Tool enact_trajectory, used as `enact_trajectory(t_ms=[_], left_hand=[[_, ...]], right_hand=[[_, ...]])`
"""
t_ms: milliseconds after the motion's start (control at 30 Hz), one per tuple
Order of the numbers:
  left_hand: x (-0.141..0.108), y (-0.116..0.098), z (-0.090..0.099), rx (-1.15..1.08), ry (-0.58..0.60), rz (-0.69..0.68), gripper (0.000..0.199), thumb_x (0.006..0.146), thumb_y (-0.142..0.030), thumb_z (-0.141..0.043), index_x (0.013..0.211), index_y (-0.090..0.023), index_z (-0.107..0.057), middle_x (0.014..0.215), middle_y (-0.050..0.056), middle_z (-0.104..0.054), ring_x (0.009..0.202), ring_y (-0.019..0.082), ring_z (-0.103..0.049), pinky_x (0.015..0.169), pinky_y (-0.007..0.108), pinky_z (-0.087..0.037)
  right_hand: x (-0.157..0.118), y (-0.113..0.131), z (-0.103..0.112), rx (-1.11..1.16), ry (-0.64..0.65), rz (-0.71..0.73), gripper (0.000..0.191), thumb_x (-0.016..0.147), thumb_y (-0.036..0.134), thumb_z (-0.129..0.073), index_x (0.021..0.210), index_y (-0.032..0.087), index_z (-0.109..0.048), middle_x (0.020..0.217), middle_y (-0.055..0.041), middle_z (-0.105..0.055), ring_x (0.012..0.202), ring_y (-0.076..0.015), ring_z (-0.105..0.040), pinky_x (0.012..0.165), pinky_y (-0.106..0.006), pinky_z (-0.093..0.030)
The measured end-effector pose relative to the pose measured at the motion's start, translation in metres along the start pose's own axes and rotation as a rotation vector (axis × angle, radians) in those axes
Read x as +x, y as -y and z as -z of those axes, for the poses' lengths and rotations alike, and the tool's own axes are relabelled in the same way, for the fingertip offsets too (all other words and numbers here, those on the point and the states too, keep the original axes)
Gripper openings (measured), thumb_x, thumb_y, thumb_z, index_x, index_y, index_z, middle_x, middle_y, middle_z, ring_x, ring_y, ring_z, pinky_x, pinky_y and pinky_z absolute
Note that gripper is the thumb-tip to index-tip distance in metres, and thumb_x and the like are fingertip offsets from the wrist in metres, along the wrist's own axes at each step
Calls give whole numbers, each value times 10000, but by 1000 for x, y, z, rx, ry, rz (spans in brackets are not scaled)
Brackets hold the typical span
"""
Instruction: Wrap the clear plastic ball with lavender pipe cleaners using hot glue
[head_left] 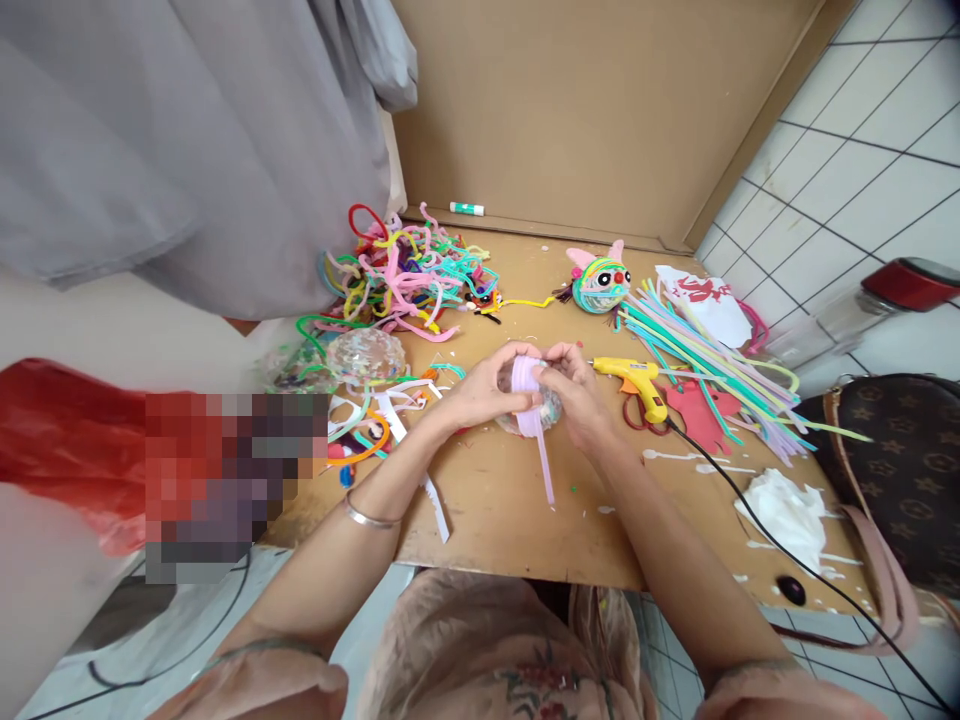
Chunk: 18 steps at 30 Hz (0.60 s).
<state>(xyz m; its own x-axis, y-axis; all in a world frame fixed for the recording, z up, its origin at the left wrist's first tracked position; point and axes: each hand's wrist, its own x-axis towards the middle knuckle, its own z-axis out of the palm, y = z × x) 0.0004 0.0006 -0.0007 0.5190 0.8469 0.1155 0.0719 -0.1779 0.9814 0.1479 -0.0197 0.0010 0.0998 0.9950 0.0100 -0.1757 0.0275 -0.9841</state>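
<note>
A clear round ball (551, 408) is held between both hands over the middle of the table. Lilac pipe cleaner strips (529, 420) are wrapped round it, and one end hangs down toward the table's front edge. My left hand (491, 385) grips the ball from the left, its thumb against the lilac wrap. On the right side, my right hand (574, 390) holds the ball with thumb and fingers bent at the wrap. The ball's far side is hidden by the fingers.
A yellow glue gun (634, 385) with a black cord lies right of my hands, by red scissors and red felt (703, 412). Behind are a decorated ball (600, 285), long pipe cleaners (720, 360) and a tangled pile (412, 270). A bag (892, 480) stands right.
</note>
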Motion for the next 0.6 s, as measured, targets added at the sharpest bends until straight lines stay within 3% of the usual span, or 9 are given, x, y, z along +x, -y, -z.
enact_trajectory(t_ms=[133,433,600], left_hand=[[0,-3,-1,2,-14,5,542,620,-281,-715,1104,-165,-503,927,-5,-542,793,127,-509,693,224,-433],[0,-2,-1,-4,0,11,555,618,-288,-716,1116,-169,-500,891,-16,-531,749,114,-490,668,223,-411],[0,0,0,10,-7,17,558,630,-287,-715,1129,-164,-497,854,-26,-514,733,110,-477,658,218,-404]], right_hand=[[0,2,0,57,-3,-21,339,569,385,-717,746,233,-472,765,50,-488,727,-130,-467,665,-273,-381],[4,-4,1,29,-39,10,306,555,315,-716,751,230,-498,761,47,-511,732,-134,-483,674,-274,-406],[0,-6,11,56,-57,253,196,658,253,-646,824,226,-546,922,-8,-642,913,-175,-591,796,-316,-446]])
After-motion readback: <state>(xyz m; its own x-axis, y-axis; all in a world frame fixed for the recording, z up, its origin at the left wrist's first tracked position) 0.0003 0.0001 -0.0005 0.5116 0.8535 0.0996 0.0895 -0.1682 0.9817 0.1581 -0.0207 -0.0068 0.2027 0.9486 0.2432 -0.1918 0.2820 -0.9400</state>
